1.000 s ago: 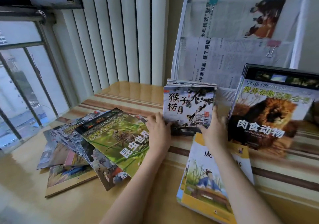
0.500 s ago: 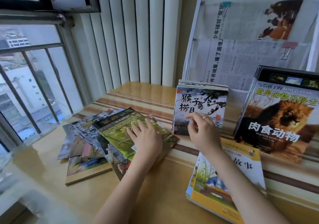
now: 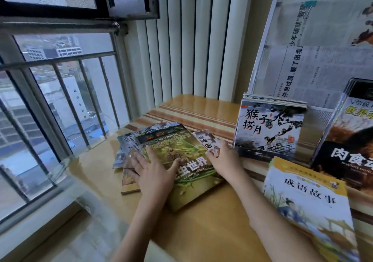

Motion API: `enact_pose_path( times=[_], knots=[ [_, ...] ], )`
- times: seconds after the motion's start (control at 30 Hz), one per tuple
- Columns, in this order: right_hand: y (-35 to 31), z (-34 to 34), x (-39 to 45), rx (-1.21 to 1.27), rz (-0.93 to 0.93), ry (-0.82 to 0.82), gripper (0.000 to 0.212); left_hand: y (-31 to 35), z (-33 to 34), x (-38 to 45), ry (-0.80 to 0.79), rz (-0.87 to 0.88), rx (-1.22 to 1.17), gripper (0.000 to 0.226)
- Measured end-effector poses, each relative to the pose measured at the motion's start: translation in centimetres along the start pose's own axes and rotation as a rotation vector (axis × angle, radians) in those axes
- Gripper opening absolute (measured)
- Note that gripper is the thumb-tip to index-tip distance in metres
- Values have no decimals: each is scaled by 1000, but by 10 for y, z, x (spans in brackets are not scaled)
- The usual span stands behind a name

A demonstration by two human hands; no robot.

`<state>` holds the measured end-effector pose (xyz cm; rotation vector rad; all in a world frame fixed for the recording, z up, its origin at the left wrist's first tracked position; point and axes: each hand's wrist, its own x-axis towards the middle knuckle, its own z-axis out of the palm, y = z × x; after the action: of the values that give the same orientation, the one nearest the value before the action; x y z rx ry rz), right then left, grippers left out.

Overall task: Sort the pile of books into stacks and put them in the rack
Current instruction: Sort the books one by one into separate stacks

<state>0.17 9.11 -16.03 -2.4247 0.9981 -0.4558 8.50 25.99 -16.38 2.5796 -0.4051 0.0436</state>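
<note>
Books in a loose pile (image 3: pixel 141 152) are lying on the wooden table (image 3: pixel 212 231) near the window, a green insect book (image 3: pixel 181 160) sitting uppermost. Left hand (image 3: pixel 155 168) is resting flat on that green cover, fingers spread and relaxed. Right hand (image 3: pixel 226 158) is lying at the book's right edge, touching a small red-and-white booklet (image 3: pixel 205 140); its grip cannot be judged. Monkey-cover stack (image 3: pixel 268 128) and lion-cover stack (image 3: pixel 347 140) are standing in the white rack (image 3: pixel 266 39). Yellow storybooks (image 3: pixel 308 205) are lying flat just before the rack.
</note>
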Motion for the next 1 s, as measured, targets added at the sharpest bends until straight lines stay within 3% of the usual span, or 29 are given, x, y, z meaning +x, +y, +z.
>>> enact_pose_path(
  times=[0.1, 0.27, 0.37, 0.47, 0.67, 0.8, 0.87, 1.0],
  knots=[
    [5, -4, 0, 35, 6, -49, 61, -7, 5, 1, 92, 9, -173, 102],
    [7, -14, 9, 482, 45, 32, 35, -15, -2, 1, 272, 55, -367, 84],
    [7, -14, 13, 574, 10, 10, 26, -14, -6, -1, 302, 93, -413, 79],
    [5, -8, 9, 513, -20, -137, 36, -14, -8, 0, 310, 100, -496, 76],
    [2, -7, 11, 443, 63, -114, 38, -13, -7, -4, 307, 136, -445, 81],
    [-1, 0, 8, 104, -54, -216, 80, -9, -2, -4, 296, 131, -322, 84],
    [-1, 1, 7, 25, -66, -236, 90, -7, -1, -5, 307, 138, -281, 84],
    [4, -4, 8, 308, -7, -189, 84, -2, 0, -10, 341, 160, -267, 82]
  ],
)
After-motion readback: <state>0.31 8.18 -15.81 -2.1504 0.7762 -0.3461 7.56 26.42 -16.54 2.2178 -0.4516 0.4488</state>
